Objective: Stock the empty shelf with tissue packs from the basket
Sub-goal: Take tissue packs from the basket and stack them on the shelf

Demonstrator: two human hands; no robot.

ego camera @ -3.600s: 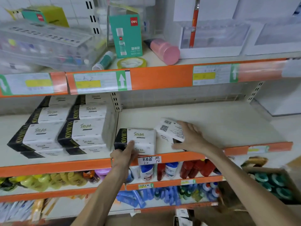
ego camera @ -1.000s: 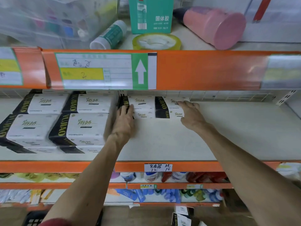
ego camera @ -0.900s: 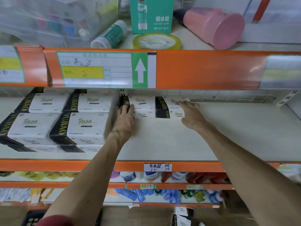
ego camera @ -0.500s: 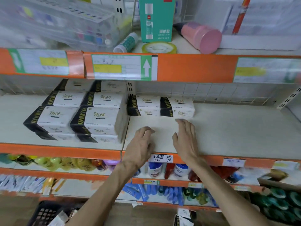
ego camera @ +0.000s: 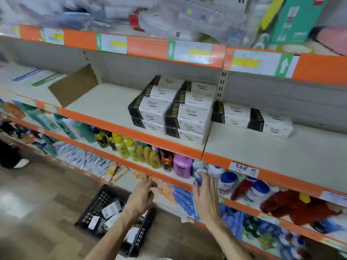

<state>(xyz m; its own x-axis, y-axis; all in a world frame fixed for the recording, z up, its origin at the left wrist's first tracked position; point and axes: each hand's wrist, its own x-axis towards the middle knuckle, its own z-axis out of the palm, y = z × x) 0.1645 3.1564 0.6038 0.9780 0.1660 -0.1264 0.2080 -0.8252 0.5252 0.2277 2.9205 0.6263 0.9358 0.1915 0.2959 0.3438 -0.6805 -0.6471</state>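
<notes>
The beige shelf point(ego camera: 262, 152) with an orange front edge runs above both hands. On it, up and right of the right hand point(ego camera: 206, 199), two tissue packs point(ego camera: 251, 119) lie side by side near the back. Above the left hand point(ego camera: 140, 199) stands a stack of tissue packs point(ego camera: 172, 109); farther left lies a cardboard piece point(ego camera: 73, 85). A black basket point(ego camera: 112, 218) sits on the floor point(ego camera: 37, 212) beneath the left hand.

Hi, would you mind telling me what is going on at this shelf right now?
A person is stocking tissue packs onto the shelf. Two packs lie side by side at the back of the right bay, beside a fuller stack in the next bay. Both hands are empty and open: the left hand and right hand are lowered in front of the lower shelves, above the black basket on the floor, which holds more packs.
</notes>
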